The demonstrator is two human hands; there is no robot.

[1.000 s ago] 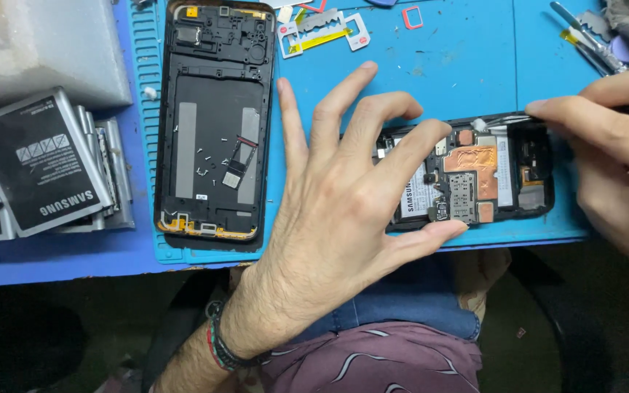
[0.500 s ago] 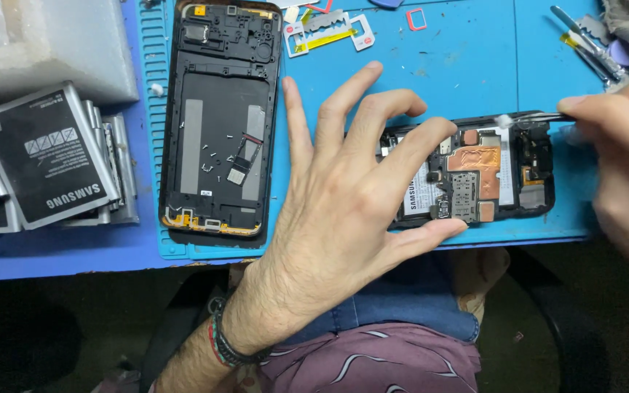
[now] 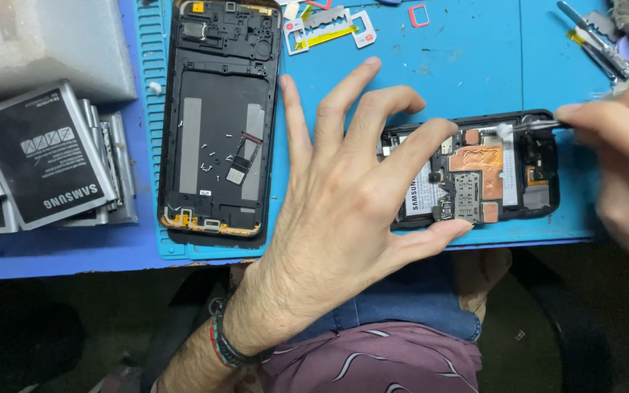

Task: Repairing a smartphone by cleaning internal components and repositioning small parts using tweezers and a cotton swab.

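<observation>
An opened black phone body [image 3: 507, 175] with a copper shield and circuit board lies on the blue work mat [image 3: 467, 65]. My left hand [image 3: 343, 196] presses down on its left end, thumb on the near edge, fingers spread across the top. At the right edge, my right hand [image 3: 624, 153] pinches thin metal tweezers [image 3: 540, 125]. Their tip reaches a small white piece [image 3: 504, 131] at the phone's far edge.
A separate black phone frame [image 3: 220, 116] with tiny loose screws lies to the left on the mat. Stacked phone batteries [image 3: 41, 156] sit at far left below a white foam block [image 3: 45, 44]. SIM trays [image 3: 329, 25] and other tools [image 3: 595, 40] lie at the back.
My right hand has drawn back toward the right edge with the tweezers, their tip staying at the phone's far edge. My left hand keeps pressing on the phone.
</observation>
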